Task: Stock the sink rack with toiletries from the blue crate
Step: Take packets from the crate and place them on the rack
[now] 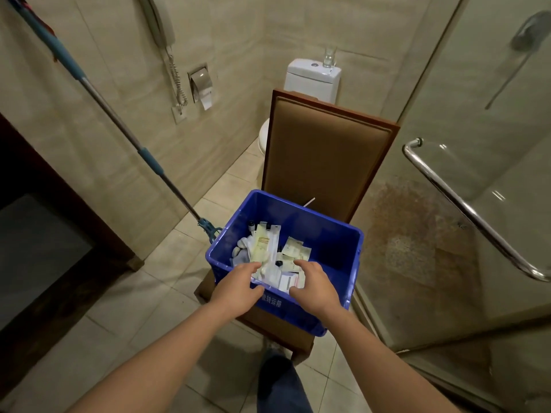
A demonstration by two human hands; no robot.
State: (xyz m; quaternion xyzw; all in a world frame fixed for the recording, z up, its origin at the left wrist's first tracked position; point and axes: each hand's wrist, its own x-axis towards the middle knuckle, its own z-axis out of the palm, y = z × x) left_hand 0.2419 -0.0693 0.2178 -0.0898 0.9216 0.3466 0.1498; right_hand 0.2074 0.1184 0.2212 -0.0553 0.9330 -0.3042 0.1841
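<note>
One blue crate is seen set on one wooden chair. Two hands are held over the crate's near rim, the left hand and the right hand, both with fingers loosely spread and nothing gripped. A heap of toiletry packets lies inside the crate, just beneath and beyond the fingertips. The packets overlap, so their number is hard to judge, perhaps ten or more.

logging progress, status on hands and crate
Left hand, right hand open over toiletry packets. Blue crate on chair. Mop beside crate, not blocking.
</note>
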